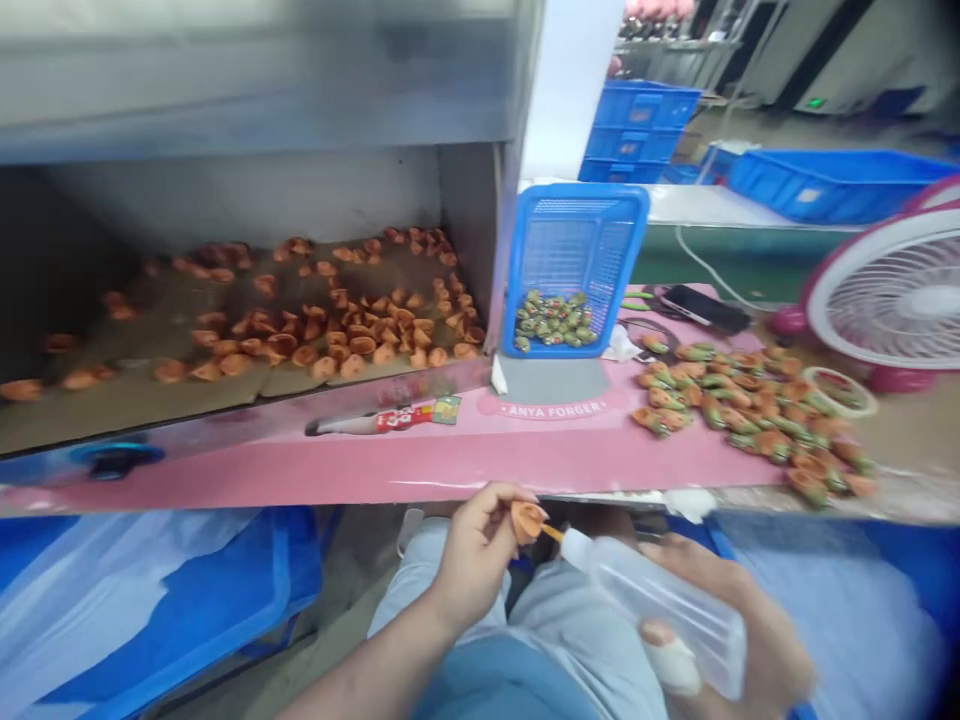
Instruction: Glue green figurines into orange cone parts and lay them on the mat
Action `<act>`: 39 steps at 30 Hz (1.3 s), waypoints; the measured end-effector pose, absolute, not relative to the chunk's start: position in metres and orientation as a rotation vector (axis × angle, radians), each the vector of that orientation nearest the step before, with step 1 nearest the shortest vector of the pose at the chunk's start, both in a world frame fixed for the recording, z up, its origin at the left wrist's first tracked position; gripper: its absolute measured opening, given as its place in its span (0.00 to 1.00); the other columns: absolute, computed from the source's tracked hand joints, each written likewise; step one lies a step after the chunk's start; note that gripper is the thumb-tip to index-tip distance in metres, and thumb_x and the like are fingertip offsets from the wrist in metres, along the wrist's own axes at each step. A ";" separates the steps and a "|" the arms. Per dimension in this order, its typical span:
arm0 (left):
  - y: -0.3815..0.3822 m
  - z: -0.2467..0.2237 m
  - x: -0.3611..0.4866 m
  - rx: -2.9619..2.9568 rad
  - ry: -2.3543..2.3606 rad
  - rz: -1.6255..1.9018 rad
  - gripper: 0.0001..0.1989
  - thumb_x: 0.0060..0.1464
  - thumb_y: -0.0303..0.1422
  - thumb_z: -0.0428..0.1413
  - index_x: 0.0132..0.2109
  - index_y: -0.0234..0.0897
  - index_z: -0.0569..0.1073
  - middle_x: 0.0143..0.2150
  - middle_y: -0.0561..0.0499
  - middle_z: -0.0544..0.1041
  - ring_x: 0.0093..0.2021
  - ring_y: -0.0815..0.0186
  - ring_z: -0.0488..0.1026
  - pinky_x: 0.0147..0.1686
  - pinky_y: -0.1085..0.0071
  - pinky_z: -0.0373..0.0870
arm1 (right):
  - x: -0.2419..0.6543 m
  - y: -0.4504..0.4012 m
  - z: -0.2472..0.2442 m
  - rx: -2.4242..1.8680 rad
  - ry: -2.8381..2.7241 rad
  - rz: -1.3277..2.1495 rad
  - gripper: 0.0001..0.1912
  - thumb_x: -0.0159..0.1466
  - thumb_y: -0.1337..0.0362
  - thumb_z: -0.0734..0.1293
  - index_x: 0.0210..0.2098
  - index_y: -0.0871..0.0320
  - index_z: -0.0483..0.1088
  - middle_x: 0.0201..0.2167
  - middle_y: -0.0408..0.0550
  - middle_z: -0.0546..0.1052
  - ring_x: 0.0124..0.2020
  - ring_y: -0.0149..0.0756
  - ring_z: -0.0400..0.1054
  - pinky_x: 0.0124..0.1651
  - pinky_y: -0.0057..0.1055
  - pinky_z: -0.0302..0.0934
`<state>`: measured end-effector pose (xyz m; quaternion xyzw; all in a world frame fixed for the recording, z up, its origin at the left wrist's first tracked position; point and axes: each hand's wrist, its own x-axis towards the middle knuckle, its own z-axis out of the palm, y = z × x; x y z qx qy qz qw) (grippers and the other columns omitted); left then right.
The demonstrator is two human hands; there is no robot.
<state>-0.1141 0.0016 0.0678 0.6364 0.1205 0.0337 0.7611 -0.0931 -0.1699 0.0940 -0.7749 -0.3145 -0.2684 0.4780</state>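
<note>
My left hand (480, 545) pinches a small orange cone-shaped piece (527, 522) with a hollow opening, just in front of the table edge. A translucent squeeze bottle (660, 600) lies tilted in my right hand (750, 620), whose fingers wrap round it; that hand is partly blurred. The bottle's thin yellowish nozzle points left and reaches the orange piece; whether it touches cannot be made out. Something white covers one finger of the right hand. Both hands are above my lap.
Many loose orange pieces (360, 345) lie in an open-fronted booth at left. A blue basket (637, 230) holds small green pieces (555, 320). Orange-and-green pieces (750, 400) are heaped at right, near a tape roll (862, 405), a phone (705, 308) and a fan (892, 290).
</note>
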 end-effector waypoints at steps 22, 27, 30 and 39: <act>0.000 0.068 -0.111 1.453 0.243 0.049 0.03 0.48 0.28 0.51 0.33 0.35 0.68 0.28 0.51 0.73 0.22 0.73 0.64 0.20 0.78 0.61 | -0.088 -0.167 0.092 -1.839 -0.820 -0.661 0.16 0.51 0.64 0.64 0.39 0.63 0.65 0.26 0.49 0.71 0.25 0.36 0.65 0.24 0.33 0.60; 0.000 0.069 -0.112 1.454 0.238 0.050 0.03 0.48 0.28 0.51 0.33 0.35 0.68 0.29 0.51 0.73 0.22 0.73 0.63 0.20 0.78 0.61 | -0.088 -0.168 0.090 -1.828 -0.805 -0.695 0.17 0.51 0.64 0.65 0.40 0.63 0.65 0.26 0.48 0.71 0.26 0.37 0.66 0.26 0.34 0.61; 0.000 0.069 -0.112 1.453 0.240 0.049 0.03 0.48 0.28 0.51 0.33 0.35 0.68 0.28 0.51 0.73 0.22 0.73 0.63 0.21 0.78 0.61 | -0.088 -0.169 0.087 -1.837 -0.772 -0.691 0.17 0.50 0.63 0.65 0.39 0.63 0.65 0.26 0.49 0.71 0.26 0.38 0.66 0.25 0.34 0.61; 0.001 0.066 -0.112 1.453 0.240 0.051 0.04 0.48 0.29 0.51 0.34 0.35 0.68 0.29 0.52 0.73 0.22 0.73 0.65 0.21 0.77 0.62 | -0.090 -0.168 0.085 -1.828 -0.778 -0.664 0.17 0.50 0.65 0.65 0.40 0.64 0.66 0.27 0.49 0.71 0.26 0.36 0.66 0.25 0.32 0.61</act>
